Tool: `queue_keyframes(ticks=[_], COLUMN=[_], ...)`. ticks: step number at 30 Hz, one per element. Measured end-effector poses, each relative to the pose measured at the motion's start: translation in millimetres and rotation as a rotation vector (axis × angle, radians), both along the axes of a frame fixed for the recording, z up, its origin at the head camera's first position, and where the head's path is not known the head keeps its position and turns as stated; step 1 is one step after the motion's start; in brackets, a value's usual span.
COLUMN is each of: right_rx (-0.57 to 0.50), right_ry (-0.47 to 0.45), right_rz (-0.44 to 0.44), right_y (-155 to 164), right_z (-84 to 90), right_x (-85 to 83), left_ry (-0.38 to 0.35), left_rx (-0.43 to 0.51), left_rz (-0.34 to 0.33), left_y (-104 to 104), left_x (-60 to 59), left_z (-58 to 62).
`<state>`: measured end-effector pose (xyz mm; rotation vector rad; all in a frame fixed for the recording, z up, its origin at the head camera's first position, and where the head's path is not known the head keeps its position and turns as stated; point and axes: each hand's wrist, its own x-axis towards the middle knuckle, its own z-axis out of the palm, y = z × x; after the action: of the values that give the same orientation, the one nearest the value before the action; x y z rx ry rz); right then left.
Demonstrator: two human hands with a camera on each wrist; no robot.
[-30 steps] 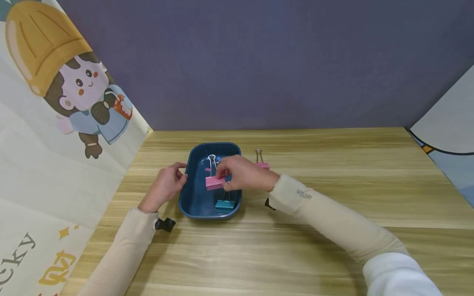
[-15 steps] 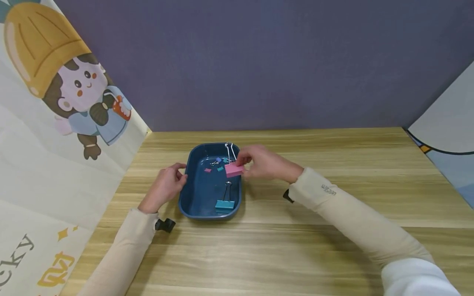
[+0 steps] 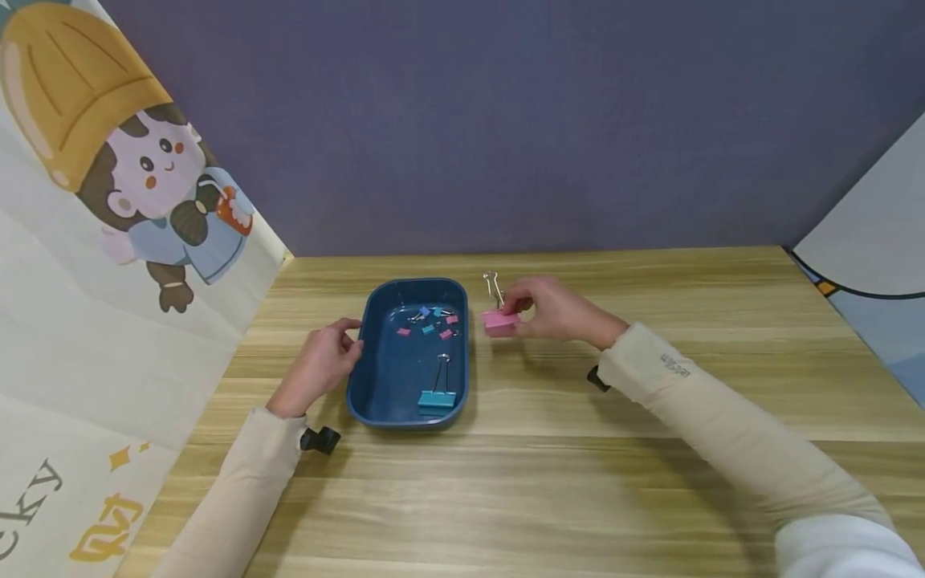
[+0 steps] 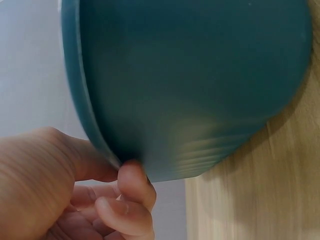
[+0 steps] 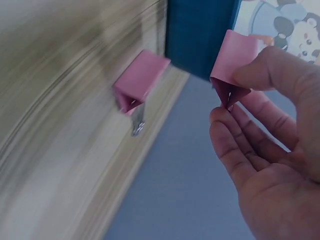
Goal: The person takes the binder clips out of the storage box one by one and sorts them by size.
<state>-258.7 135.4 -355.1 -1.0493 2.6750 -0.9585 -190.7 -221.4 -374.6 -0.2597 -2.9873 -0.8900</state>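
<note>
My right hand (image 3: pixel 560 311) pinches a large pink binder clip (image 3: pixel 497 323) by its body, just right of the blue tray (image 3: pixel 352 385). The right wrist view has thumb and fingers on the held clip. A second pink binder clip (image 5: pixel 142 75) lies on the table beside it; in the head view it is mostly hidden behind the hand. My left hand (image 3: pixel 318 365) grips the tray's left rim, with the rim between thumb and finger in the left wrist view. Inside the tray, a large teal binder clip (image 3: pixel 437 401) rests near the front.
Several small binder clips (image 3: pixel 428 329) in pink, teal and violet lie in the tray's back part. The wooden table (image 3: pixel 549 482) ends at a dark wall (image 3: pixel 535 128) behind. A sheet with cartoon prints (image 3: pixel 166 160) hangs at the left.
My right hand has carried the pink binder clip from inside the tray rightward over its rim to the tray's right side. The left hand has stayed at the rim.
</note>
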Motion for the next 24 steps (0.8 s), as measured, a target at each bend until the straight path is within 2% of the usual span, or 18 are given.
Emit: queue_keyframes(ticks=[8, 24], right_rx=[0.011, 0.036], right_ry=[-0.073, -0.069], right_rz=[-0.058, -0.111], right_y=[19.3, 46.7], right_z=[-6.4, -21.0], right_x=[-5.4, -17.1], left_ry=[0.004, -0.01], left_rx=[0.0, 0.002], left_rz=[0.0, 0.005], left_y=[-0.3, -0.4], left_x=[0.4, 0.2], left_z=[-0.8, -0.2])
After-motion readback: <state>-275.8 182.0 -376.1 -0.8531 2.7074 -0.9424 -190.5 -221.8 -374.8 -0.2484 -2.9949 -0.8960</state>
